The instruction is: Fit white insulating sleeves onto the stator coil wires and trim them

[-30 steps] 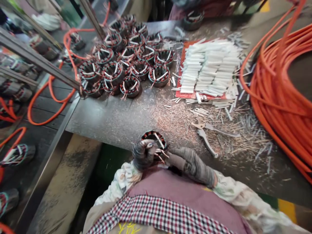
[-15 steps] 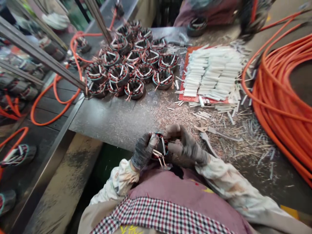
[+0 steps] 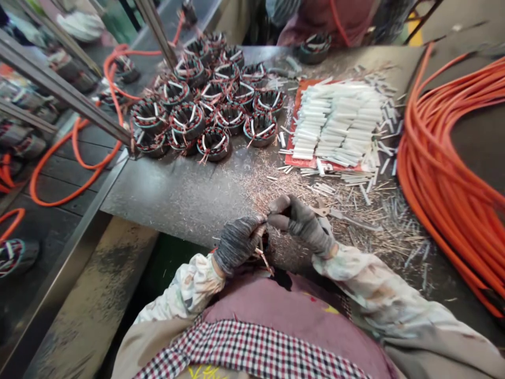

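Grey sheet-metal worktop [image 3: 158, 195], scuffed and dull, under a drift of copper clippings [image 3: 256, 192] and pale offcuts. Along its far side, a crowded cluster of motor stators [image 3: 213, 143]: upright slotted steel rings packed with red, white and copper windings, white strips poking from the slots. Beside them, a red board [image 3: 291, 147] stacked with tight rows of white insulating strips [image 3: 335, 118]; just below it, steel pliers [image 3: 351, 221] lying among the scraps. Off to the right, a heavy coil of glossy orange cable [image 3: 434, 173]. To the left, behind metal rails [image 3: 71, 84], loops of orange cable across a dark slatted shelf [image 3: 59, 195]. At the far edge, a co-worker's mauve apron [image 3: 327, 21].

At the worktop's near edge, one stator [image 3: 262, 243], held in the air and nearly hidden between the left grip [image 3: 236, 245] and the right grip [image 3: 302, 223], both in grey knit gloves. Only a dark rim and thin pale strip ends [image 3: 262, 256] showing below the gloves. Left grip clenched around the stator's side. Right grip curled, fingertips [image 3: 276, 217] pinched at the upper rim, what lies between them too hidden to tell. Below, patterned sleeves [image 3: 185, 292], a mauve apron [image 3: 276, 321] and red-and-white checked cloth [image 3: 244, 350].
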A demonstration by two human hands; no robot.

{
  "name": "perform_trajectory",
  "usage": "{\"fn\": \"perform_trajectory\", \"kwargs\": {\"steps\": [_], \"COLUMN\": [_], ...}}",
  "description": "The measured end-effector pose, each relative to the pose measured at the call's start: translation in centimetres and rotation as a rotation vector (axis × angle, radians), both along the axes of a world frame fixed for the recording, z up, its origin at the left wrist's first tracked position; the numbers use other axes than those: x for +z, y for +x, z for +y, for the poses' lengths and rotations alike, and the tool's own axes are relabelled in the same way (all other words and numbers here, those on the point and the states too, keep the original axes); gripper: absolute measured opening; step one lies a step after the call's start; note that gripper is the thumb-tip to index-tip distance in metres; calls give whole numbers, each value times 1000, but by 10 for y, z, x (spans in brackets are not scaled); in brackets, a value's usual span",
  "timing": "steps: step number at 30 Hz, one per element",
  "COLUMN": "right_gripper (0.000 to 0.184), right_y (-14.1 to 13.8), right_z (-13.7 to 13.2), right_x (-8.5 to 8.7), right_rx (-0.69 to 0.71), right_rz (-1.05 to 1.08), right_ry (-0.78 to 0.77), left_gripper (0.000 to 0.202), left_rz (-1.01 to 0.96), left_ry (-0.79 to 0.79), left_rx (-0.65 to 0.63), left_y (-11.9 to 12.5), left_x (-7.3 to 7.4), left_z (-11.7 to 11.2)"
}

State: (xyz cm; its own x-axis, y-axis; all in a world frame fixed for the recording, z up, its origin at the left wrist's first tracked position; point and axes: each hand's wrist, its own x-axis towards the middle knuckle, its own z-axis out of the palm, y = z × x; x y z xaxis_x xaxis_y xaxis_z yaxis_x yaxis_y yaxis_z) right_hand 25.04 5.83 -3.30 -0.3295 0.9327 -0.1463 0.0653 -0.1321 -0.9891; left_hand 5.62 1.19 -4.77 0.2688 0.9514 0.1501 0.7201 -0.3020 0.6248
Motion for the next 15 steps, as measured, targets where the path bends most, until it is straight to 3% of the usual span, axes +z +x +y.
{"fn": "perform_trajectory", "kwargs": {"steps": [4,6,7,9,12,13,15], "right_gripper": [34,30,31,55,84,81,53], "right_y": [-7,3,11,30,53,56,52], "right_z": [-23,-31,-32,-26,-2,8,22], "right_x": [-2,-5,-8,-15,-23,-23,-18], "right_rx": [12,-72,-101,-72,149,235,390], "right_rz": [99,120,100,-52,-415,-510,-606], "right_ry": [-196,-190,-121,174,759,903,1034], "left_gripper": [22,22,22,21,24,25,26], "left_rz": [11,-22,-40,-68,-75,-66,-29], "left_ry": [43,3,-16,-39,-73,-86,-89], "left_rx": [0,-10,-16,-34,-87,-104,-120], "left_y": [2,2,2,1,0,0,0], "left_x": [-2,0,1,3,4,5,5], "left_z": [-2,-2,-2,0,2,3,4]}}
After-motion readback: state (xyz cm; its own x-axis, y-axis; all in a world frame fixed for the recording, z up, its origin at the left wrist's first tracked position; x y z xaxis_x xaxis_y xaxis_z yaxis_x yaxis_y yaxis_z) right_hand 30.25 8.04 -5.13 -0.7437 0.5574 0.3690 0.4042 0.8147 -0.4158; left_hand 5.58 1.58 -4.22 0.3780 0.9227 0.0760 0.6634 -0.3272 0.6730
